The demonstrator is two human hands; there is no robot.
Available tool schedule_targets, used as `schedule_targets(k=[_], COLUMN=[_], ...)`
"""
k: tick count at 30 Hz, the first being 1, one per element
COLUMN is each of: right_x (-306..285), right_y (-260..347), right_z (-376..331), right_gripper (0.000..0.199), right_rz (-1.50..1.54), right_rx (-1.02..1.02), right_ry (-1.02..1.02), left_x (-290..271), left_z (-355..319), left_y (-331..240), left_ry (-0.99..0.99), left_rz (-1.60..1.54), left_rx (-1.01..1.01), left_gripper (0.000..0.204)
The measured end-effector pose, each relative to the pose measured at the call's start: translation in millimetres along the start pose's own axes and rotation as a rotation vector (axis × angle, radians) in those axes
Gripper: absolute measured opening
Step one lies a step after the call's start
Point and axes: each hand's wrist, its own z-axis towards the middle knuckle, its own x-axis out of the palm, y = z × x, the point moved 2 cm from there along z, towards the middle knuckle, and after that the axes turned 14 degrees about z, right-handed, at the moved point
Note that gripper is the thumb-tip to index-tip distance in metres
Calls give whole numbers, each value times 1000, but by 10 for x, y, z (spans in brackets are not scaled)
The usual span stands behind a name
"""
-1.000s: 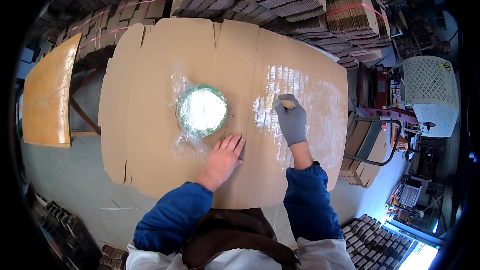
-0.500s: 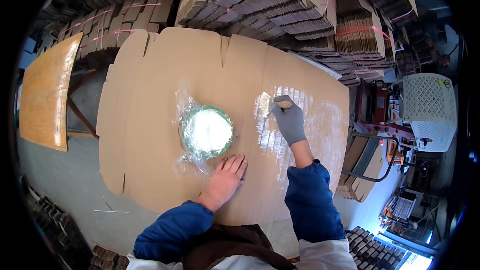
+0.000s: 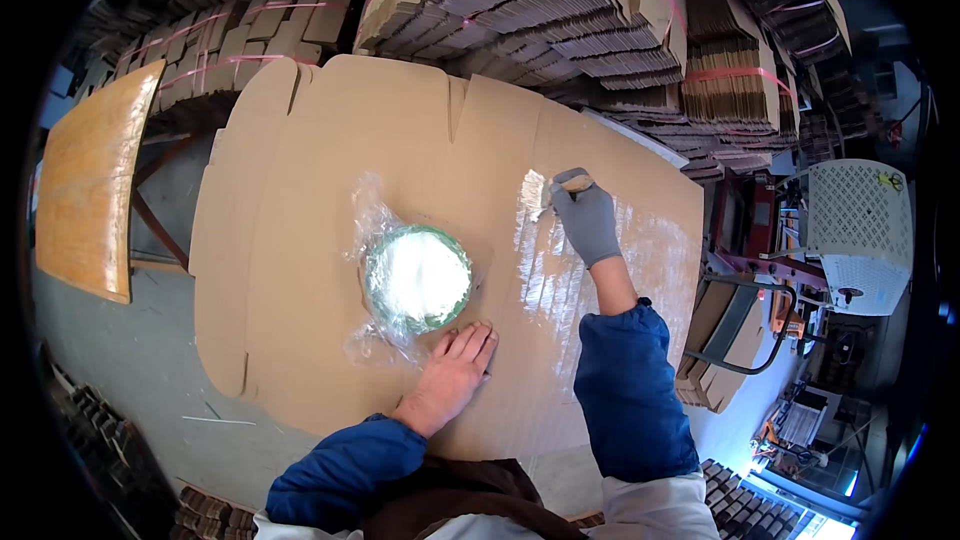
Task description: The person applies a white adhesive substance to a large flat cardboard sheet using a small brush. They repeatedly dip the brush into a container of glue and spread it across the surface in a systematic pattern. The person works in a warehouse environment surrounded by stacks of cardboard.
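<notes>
My right hand, in a grey glove, grips a paste brush by its wooden handle. Its pale bristles touch the large brown cardboard sheet, at the top of a wet white streaked patch on the right. My bare left hand lies flat on the sheet with its fingers stretched out, just below a round green-rimmed tub. Glossy white paste fills the tub. Crumpled clear plastic film clings around the tub's left side and spreads onto the cardboard.
Strapped stacks of flat cardboard rise close behind the sheet. A wooden board stands at the left. On the right are a white perforated plastic chair-like piece, a black-framed cart and leaning cardboard. Grey floor shows at lower left.
My right hand has moved the brush a little farther away across the cardboard, up the streaked patch. My left hand stays in place by the tub, and the whole view has shifted slightly.
</notes>
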Motion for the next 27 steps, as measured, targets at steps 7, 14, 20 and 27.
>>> schedule_targets(k=[7,14,20,27], right_x=[24,68,120,189], right_y=[134,202,202,341], right_z=[186,182,60,-402], right_gripper=[16,16,14,12], right_rz=[35,-54,57,-34], right_rx=[26,-4,0,-166], right_ry=[48,36,34,-7], left_x=[-37,11,24,51], left_z=[13,6,8,-2], left_y=[5,22,-1,15], left_ry=[29,6,-2,-11], left_rz=[-15,-5,0,2], left_rx=[-4,0,3,-16], left_gripper=[67,66,67,67])
